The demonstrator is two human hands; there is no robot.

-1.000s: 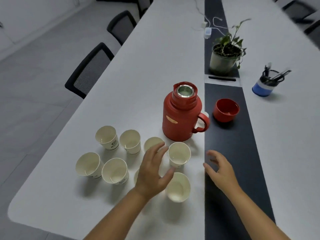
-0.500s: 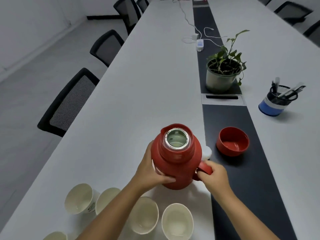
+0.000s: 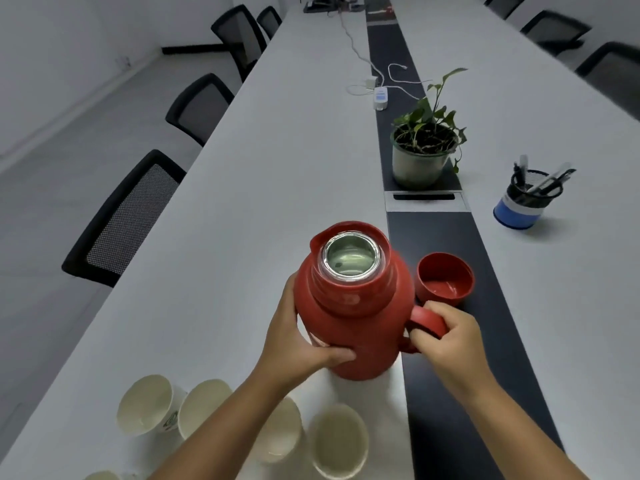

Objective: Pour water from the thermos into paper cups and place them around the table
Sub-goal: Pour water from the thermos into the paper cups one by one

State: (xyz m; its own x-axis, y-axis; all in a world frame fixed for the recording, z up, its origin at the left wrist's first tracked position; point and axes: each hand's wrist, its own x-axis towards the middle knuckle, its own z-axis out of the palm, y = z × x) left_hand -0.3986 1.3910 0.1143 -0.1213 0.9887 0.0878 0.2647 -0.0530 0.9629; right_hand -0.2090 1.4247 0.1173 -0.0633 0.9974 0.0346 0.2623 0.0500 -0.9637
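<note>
Currently both hands are on the red thermos [image 3: 356, 317], which is uncapped with its steel mouth showing. Left hand [image 3: 298, 344] wraps the body from the left, thumb across the front. Right hand [image 3: 446, 344] has fingers curled round the handle [image 3: 427, 322]. Thermos sits upright at the seam between the white table [image 3: 259, 168] and its dark centre strip [image 3: 446, 237]. Red cap [image 3: 445, 280] lies open side up on the strip, just right of the thermos. Paper cups [image 3: 337, 441] cluster at the near edge, partly hidden by the left forearm. Potted plant [image 3: 424, 150] and pen holder [image 3: 526, 199] are further off on the right.
</note>
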